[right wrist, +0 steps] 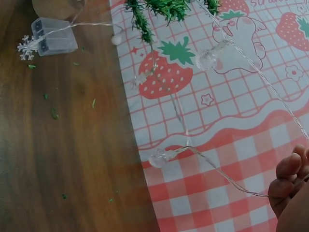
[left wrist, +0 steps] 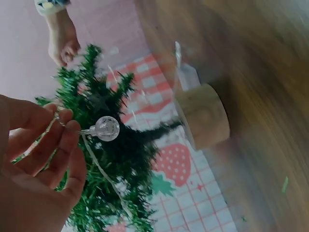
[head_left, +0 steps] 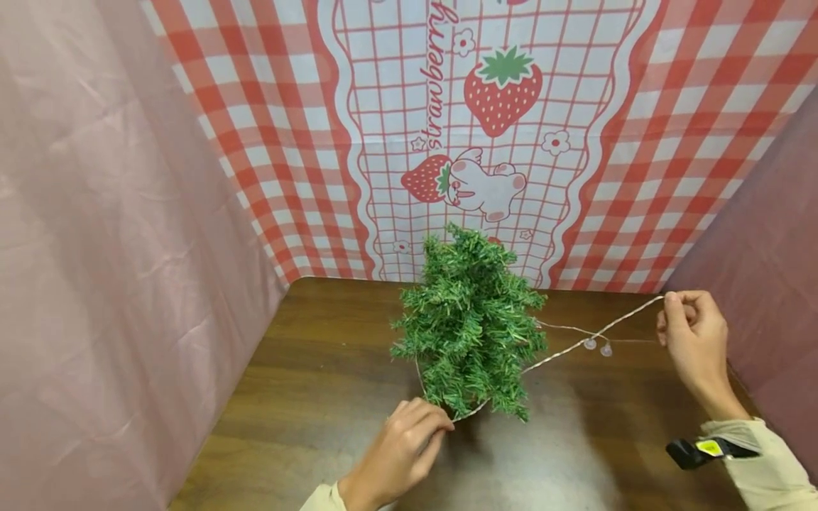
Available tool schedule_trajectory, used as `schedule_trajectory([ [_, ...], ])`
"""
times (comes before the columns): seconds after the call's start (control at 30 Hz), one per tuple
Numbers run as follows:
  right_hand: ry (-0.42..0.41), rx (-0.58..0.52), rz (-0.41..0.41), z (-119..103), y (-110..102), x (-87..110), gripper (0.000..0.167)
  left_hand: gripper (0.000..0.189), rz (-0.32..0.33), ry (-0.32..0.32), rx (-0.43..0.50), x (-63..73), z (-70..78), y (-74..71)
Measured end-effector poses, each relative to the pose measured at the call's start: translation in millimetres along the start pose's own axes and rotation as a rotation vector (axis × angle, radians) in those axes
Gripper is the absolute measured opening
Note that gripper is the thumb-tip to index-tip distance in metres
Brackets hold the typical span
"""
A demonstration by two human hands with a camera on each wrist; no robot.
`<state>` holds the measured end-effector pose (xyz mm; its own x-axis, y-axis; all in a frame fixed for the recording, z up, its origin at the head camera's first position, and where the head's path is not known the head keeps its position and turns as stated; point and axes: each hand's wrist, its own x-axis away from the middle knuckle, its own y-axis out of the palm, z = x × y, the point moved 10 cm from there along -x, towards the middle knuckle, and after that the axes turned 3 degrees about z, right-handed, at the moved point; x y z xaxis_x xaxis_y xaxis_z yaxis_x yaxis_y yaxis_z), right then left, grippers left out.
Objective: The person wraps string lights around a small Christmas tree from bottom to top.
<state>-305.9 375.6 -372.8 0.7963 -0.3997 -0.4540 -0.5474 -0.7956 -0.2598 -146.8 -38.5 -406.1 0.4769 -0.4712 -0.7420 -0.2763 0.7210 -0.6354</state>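
Observation:
A small green artificial Christmas tree [head_left: 473,319] stands on the table, its round wooden base [left wrist: 203,117] visible in the left wrist view. A string of lights [head_left: 557,355] with clear bulbs runs across the tree's front. My left hand [head_left: 405,447] pinches the wire low at the tree's front left, close to a clear round bulb [left wrist: 107,128]. Off to the right, my right hand [head_left: 696,341] pinches the wire and holds it stretched away from the tree. Two bulbs [head_left: 598,346] hang between the tree and that hand.
Beside the base lies a clear plastic battery box [right wrist: 57,37] with a snowflake ornament [right wrist: 28,47] at its edge. Bits of green [right wrist: 54,113] are scattered on the wooden table [head_left: 287,397]. A strawberry-print cloth [head_left: 498,92] hangs behind, with pink cloth [head_left: 115,248] at the sides.

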Motion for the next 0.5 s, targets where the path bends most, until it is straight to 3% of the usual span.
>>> schedule_trajectory([
  [0.1,0.017,-0.007,0.021,-1.5,2.8,-5.5,0.011,0.018,-0.035,0.026,-0.015,1.9,10.6,4.1],
  [0.23,-0.007,-0.002,-0.032,-8.8,11.5,-9.8,0.009,0.023,-0.078,0.04,-0.014,5.3,18.8,9.0],
  [0.5,-0.206,0.076,-0.177,-38.0,36.4,1.1,0.015,0.032,-0.14,-0.028,-0.013,10.1,9.5,9.4],
])
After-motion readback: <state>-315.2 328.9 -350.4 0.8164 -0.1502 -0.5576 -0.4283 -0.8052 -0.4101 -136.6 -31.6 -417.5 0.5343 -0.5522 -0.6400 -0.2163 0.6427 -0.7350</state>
